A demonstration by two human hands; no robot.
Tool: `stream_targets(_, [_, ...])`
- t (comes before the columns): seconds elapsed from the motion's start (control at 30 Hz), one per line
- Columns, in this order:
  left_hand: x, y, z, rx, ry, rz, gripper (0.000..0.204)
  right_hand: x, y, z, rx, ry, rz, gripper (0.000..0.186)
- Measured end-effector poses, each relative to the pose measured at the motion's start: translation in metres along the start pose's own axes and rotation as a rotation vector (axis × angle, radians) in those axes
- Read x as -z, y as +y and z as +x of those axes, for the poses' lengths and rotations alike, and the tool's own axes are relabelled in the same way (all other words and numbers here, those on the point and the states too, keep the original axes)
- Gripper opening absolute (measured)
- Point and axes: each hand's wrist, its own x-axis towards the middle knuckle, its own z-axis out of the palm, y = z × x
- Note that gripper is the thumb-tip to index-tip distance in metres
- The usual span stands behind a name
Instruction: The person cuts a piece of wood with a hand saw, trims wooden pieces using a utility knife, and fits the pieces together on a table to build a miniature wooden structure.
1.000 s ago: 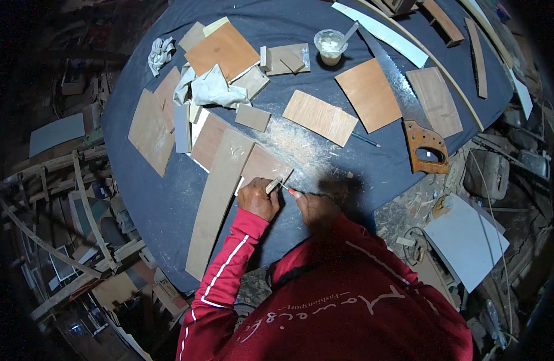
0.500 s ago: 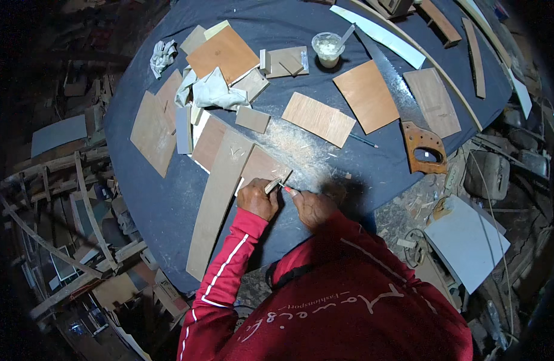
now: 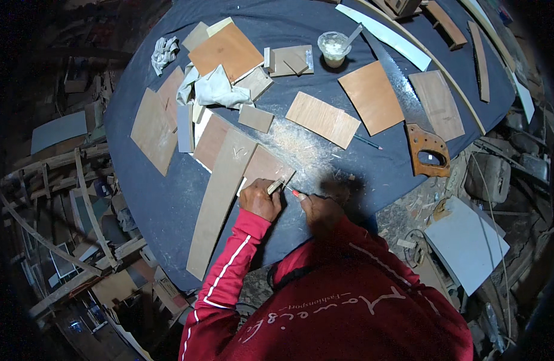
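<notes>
My left hand [image 3: 259, 200] is closed around a small light wood piece [image 3: 276, 185] whose end sticks up past the fingers. Just to its right, my right hand [image 3: 323, 214] grips a thin tool with a red handle [image 3: 297, 194]. The tool's slim metal tip points at the wood piece; whether they touch I cannot tell. Beneath and beyond the left hand lies a brown board [image 3: 266, 163], partly covered by a long tapered plank [image 3: 221, 201]. Pale shavings [image 3: 298, 144] are scattered just past the board.
A handsaw [image 3: 426, 153] lies at the right, near a pencil [image 3: 368, 142] and an orange-brown panel [image 3: 372, 97]. Farther back stands a plastic cup [image 3: 334, 51] of pale paste with a stick in it. Cloth gloves [image 3: 220, 90] rest among wood offcuts at the left.
The tool's tip and my right hand have shifted slightly right, away from the wood piece. The whole view has also moved a little. Both hands keep their hold.
</notes>
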Motion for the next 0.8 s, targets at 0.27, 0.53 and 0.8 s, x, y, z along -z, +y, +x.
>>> stream_targets(0.27, [-0.001,0.000,0.000,0.033,-0.031,0.009,0.021,-0.007,0.008,0.013,0.083,0.016,-0.102,0.023])
stream_targets(0.53, [0.001,-0.001,0.001,-0.029,0.005,0.004,0.013,0.017,-0.009,0.012,-0.108,-0.164,-0.032,0.038])
stream_targets(0.8, [0.000,0.001,0.000,0.044,-0.021,0.008,0.014,0.005,0.002,0.012,-0.122,-0.131,0.012,0.038])
